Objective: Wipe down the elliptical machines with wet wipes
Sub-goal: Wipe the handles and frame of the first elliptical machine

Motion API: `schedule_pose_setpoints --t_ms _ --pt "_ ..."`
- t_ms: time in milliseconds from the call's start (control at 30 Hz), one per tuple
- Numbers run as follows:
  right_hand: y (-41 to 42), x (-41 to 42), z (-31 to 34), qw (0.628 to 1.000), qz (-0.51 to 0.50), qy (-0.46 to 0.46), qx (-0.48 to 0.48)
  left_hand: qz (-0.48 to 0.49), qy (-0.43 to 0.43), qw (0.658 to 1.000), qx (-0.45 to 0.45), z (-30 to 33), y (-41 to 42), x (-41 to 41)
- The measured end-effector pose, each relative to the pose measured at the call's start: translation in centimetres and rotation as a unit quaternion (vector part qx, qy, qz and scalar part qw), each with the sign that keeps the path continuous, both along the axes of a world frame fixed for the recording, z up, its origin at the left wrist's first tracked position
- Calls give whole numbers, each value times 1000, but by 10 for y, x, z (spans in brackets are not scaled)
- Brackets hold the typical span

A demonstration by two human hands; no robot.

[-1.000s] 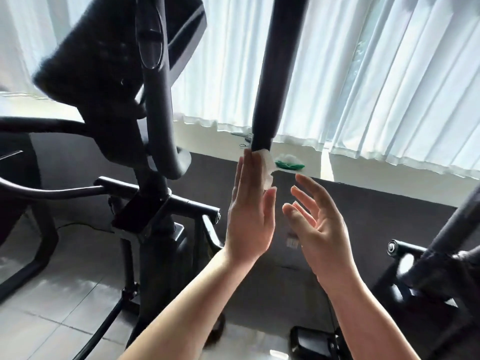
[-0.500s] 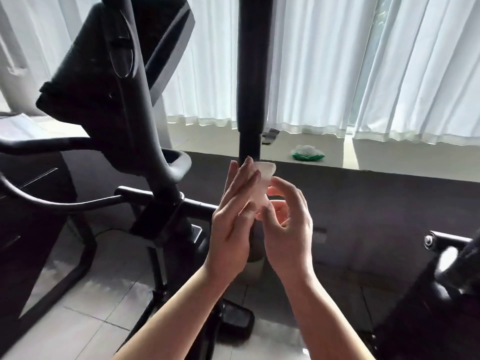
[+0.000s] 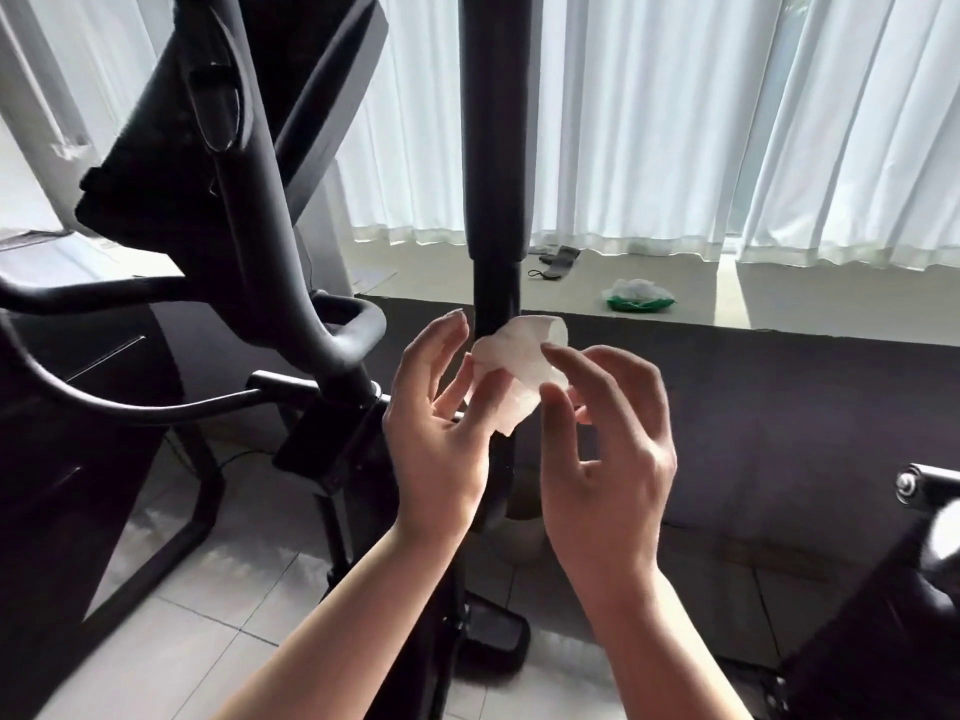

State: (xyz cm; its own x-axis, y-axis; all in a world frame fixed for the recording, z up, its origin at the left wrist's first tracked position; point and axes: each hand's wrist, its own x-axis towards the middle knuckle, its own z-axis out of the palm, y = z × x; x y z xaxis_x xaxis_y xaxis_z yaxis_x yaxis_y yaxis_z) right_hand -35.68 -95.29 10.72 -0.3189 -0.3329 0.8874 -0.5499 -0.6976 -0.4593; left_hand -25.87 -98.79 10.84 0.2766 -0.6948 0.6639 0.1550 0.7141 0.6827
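A crumpled white wet wipe (image 3: pixel 517 374) is held between both hands, just in front of the black upright handlebar pole (image 3: pixel 496 148) of the elliptical machine. My left hand (image 3: pixel 441 423) holds the wipe's left side with its fingers spread and nearly straight. My right hand (image 3: pixel 608 439) pinches the wipe's right edge between thumb and fingers. The wipe is off the pole, slightly below the end of its foam grip. The machine's black console (image 3: pixel 208 122) rises at upper left.
A green pack of wipes (image 3: pixel 639 296) and a dark strap (image 3: pixel 558 259) lie on the window ledge under white curtains (image 3: pixel 727 122). Another machine's bar end (image 3: pixel 919 483) juts in at right. A curved black handlebar (image 3: pixel 130 413) and frame fill the left; tiled floor (image 3: pixel 182 641) below.
My left hand took the wipe off the pole and my right hand came in to take hold of it. Both hands now work the wipe between them, lower and nearer to me.
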Motion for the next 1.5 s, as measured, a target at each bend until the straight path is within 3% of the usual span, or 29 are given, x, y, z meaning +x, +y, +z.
schedule_pose_setpoints --t_ms 200,300,500,733,967,1133,1200,1267,1367,1500 --pt "-19 20 -7 988 112 -57 92 -71 -66 995 -2 2 0 18" --pt "-24 30 0 992 86 -70 59 -119 -40 991 40 10 7 30" --pt "-42 36 15 997 43 -68 -13 -144 -195 960 142 -6 18 47" --pt "-42 43 -67 995 16 -96 -25 -118 -217 946 210 -44 30 59" --pt "-26 41 -141 976 97 -145 128 -114 -266 924 249 -54 39 49" --pt "-32 30 -177 903 218 -214 301 -95 -244 927 268 -55 41 46" --pt "-34 21 -173 878 274 -223 322 -96 -243 924 280 -54 41 46" --pt "-31 13 -161 880 291 -209 311 -97 -242 924 279 -53 40 47" --pt "-24 3 -123 900 301 -187 253 -78 -231 931 270 -49 37 44" --pt "-29 5 -45 945 261 -128 148 -31 -151 963 219 -29 31 41"
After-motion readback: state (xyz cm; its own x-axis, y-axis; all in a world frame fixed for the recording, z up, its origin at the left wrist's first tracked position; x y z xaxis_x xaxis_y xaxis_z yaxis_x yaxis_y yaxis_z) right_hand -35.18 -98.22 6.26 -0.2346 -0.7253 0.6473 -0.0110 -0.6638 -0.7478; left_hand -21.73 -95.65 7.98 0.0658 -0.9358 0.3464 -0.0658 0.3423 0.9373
